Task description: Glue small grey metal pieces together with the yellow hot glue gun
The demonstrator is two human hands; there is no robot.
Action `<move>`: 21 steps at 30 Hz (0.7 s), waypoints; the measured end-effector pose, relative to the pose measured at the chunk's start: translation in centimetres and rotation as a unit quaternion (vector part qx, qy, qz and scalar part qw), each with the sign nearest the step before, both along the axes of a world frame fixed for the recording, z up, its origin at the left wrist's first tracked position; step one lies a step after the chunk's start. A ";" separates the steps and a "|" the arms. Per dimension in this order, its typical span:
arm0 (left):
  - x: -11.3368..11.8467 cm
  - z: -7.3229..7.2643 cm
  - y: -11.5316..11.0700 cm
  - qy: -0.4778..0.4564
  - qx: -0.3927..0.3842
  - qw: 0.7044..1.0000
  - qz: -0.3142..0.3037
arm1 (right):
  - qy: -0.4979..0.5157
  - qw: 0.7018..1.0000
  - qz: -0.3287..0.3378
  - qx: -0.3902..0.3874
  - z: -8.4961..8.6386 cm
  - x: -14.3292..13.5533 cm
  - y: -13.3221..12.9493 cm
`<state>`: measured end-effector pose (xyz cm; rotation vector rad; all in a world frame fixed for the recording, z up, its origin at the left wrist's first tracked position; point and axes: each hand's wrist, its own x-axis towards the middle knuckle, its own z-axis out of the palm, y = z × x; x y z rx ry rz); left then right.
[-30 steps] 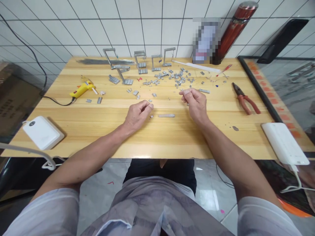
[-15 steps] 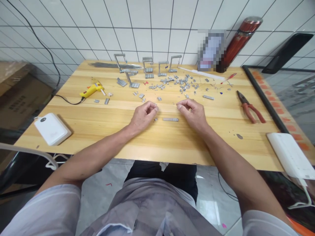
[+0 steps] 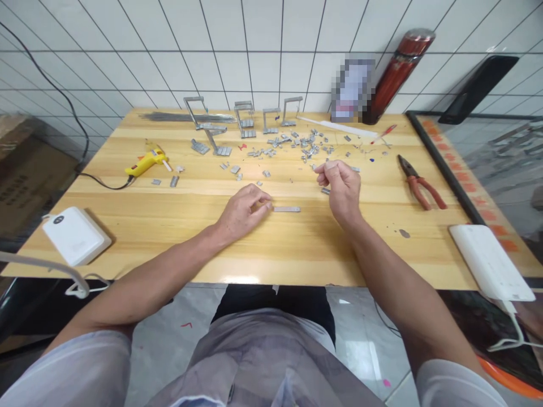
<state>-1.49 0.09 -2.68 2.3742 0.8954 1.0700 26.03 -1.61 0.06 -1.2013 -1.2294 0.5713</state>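
Observation:
My left hand [image 3: 245,212] rests on the wooden table with its fingers bent and close together, its fingertips beside the left end of a flat grey strip [image 3: 287,209]. Whatever may be between those fingertips is too small to make out. To the right, my right hand [image 3: 343,187] is closed with its fingers curled in; what it holds, if anything, is hidden. A small grey piece [image 3: 326,191] lies just left of my right wrist. Many small grey pieces [image 3: 311,148] are scattered beyond both hands.
Several grey angled frames [image 3: 246,120] stand at the back. A yellow glue gun [image 3: 145,163] and white power bank [image 3: 77,236] lie left. Pliers [image 3: 419,182], a red flask [image 3: 399,76] and a white device [image 3: 492,261] are on the right.
My right hand has moved away from my left and turned, its fingers curling in. A grey piece now shows beside it. The view has shifted slightly.

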 end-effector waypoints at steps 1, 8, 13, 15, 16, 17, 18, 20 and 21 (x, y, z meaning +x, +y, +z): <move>0.0 -0.1 -0.2 0.022 0.022 0.999 -0.010 | 0.007 1.000 -0.011 0.002 0.1 0.2 0.1; 0.7 -0.3 -0.9 0.183 0.051 0.982 0.015 | 0.017 0.999 -0.037 0.006 0.8 1.0 0.8; 1.6 0.1 -0.6 0.172 0.017 0.985 0.006 | -0.023 0.999 -0.026 -0.014 0.6 0.2 0.1; 1.6 0.3 -0.5 0.149 0.008 0.989 0.008 | -0.064 0.998 -0.015 -0.024 0.5 0.0 0.0; 1.5 0.3 -0.4 0.137 -0.001 0.990 0.014 | -0.089 0.996 -0.014 -0.022 0.6 0.2 0.0; 1.3 0.3 -0.3 0.124 -0.011 0.992 0.022 | -0.114 0.993 -0.016 -0.016 0.9 0.6 0.1; 1.0 0.3 -0.2 0.112 -0.021 0.993 0.031 | -0.134 0.991 -0.021 -0.009 1.2 1.3 0.3; 0.5 0.2 0.0 0.087 -0.037 0.994 0.047 | -0.148 0.988 -0.043 0.004 2.3 3.3 0.5; 0.3 0.2 0.2 0.075 -0.042 0.995 0.054 | -0.143 0.989 -0.047 -0.010 3.0 4.5 0.5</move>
